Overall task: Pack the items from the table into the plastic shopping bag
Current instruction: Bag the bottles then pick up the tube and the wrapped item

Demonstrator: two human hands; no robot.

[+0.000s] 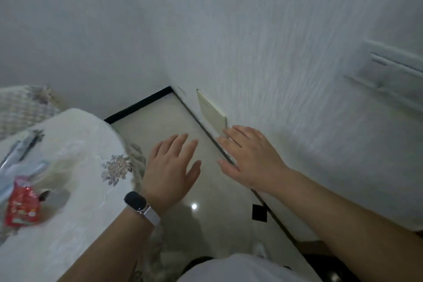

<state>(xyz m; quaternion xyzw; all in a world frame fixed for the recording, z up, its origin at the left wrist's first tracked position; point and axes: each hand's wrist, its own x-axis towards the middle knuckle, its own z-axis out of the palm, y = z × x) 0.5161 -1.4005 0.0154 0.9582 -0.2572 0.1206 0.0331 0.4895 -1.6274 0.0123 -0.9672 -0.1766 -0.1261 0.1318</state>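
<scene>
A: Items for packing all lie off to the left of your left hand (170, 167): a red packet (21, 201) near the table (75, 224) edge, some pale blue things (13, 167) beyond it, too blurred to name.

B: And my hands?

A: Both are empty, palms down, fingers spread, hovering over the floor (164, 121) rather than the table. Your right hand (249, 158) is out by the wall (274, 52), well apart from everything you need.

B: So which one goes?

A: Your left, I'd say. It's the nearer, just beside the tablecloth's edge, with the watch (136, 201) wrist already over it. The red packet is to its left and a little back toward you, its long side running roughly away from you.

B: And the plastic shopping bag?

A: I can't pick it out for sure. A pale translucent smear (66, 162) past the packet could be it, but it's too blurred to tell.
</scene>
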